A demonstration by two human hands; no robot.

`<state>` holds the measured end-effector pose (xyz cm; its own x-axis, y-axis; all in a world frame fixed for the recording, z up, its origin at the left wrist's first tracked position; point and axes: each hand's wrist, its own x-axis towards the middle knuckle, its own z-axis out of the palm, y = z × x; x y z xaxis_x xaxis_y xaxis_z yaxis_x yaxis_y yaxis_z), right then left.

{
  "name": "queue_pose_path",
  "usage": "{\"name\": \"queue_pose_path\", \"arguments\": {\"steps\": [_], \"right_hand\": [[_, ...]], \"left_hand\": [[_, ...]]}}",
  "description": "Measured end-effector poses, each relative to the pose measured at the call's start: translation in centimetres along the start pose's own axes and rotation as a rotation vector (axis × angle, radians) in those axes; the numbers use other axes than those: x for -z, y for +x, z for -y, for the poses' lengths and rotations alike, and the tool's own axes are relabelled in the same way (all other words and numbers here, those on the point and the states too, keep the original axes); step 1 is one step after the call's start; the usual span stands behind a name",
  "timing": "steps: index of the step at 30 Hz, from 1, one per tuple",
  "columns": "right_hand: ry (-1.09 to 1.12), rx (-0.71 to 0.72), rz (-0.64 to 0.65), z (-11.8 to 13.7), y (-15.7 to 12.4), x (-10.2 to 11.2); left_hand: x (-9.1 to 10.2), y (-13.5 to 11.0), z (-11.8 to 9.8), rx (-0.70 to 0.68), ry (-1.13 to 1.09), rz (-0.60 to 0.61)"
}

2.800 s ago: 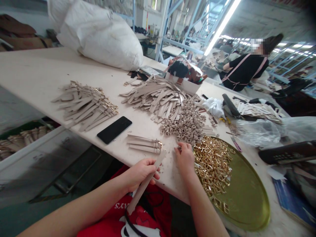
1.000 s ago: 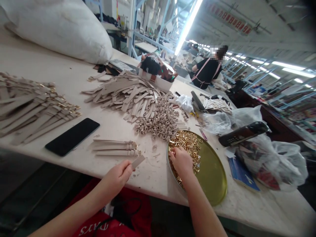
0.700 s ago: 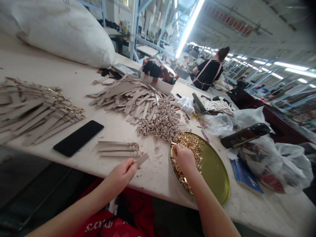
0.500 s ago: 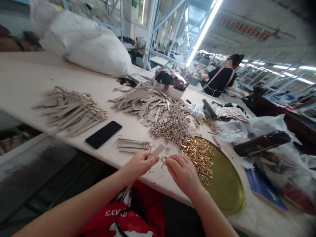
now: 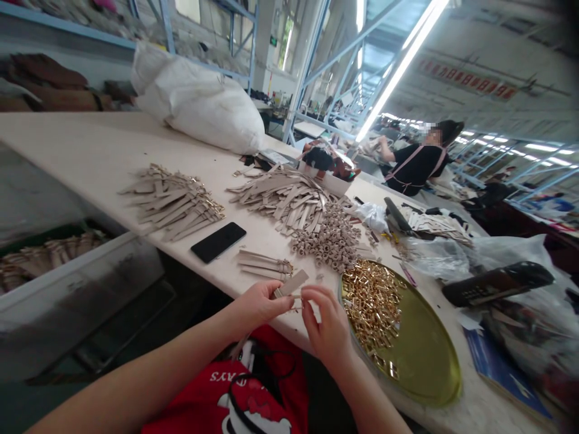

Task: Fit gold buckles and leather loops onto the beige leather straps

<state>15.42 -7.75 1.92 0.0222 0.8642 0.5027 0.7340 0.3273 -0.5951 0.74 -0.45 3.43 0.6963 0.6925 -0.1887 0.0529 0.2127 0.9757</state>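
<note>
Between the thumb and fingers of my left hand (image 5: 259, 307) is a beige strap (image 5: 293, 283), its flat end sticking up past the fingertips. Fingertips of my right hand (image 5: 328, 328) pinch a small gold buckle (image 5: 296, 303) right beside the strap; how far the two are joined I cannot make out. Just beyond my left hand lie several straps with buckles (image 5: 265, 264). To the right, a gold oval tray (image 5: 432, 361) bears a heap of gold buckles (image 5: 373, 301). Small beige loops (image 5: 328, 241) are piled behind my hands.
A phone (image 5: 218, 242) lies left of my hands, near a pile of buckled straps (image 5: 178, 202). Loose straps (image 5: 280, 196) are heaped farther back, before a white sack (image 5: 199, 102). A dark cylindrical object (image 5: 497, 283) lies right. Another person (image 5: 418, 163) works beyond the table.
The view has swung left, so things sit farther right and lower. My right hand has brought the buckle up against the strap held in my left hand.
</note>
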Motion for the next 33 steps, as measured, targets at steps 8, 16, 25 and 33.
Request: {"name": "queue_pose_path", "arguments": {"steps": [8,16,25,33], "right_hand": [[0.783,-0.551,0.194,0.1,-0.3,-1.3],[0.762,-0.585,0.123,-2.1,-0.8,-2.1],[1.322,-1.026,-0.24,-3.3,0.2,-2.9],[1.12,-0.974,-0.171,-2.7,-0.8,-4.9]], "left_hand": [[0.5,0.1,1.5,-0.098,0.38,-0.137],[0.5,1.2,2.2,0.059,0.155,0.051],[1.6,1.9,3.3,0.037,0.373,0.059],[0.7,2.9,3.2,0.028,0.42,0.05]]}}
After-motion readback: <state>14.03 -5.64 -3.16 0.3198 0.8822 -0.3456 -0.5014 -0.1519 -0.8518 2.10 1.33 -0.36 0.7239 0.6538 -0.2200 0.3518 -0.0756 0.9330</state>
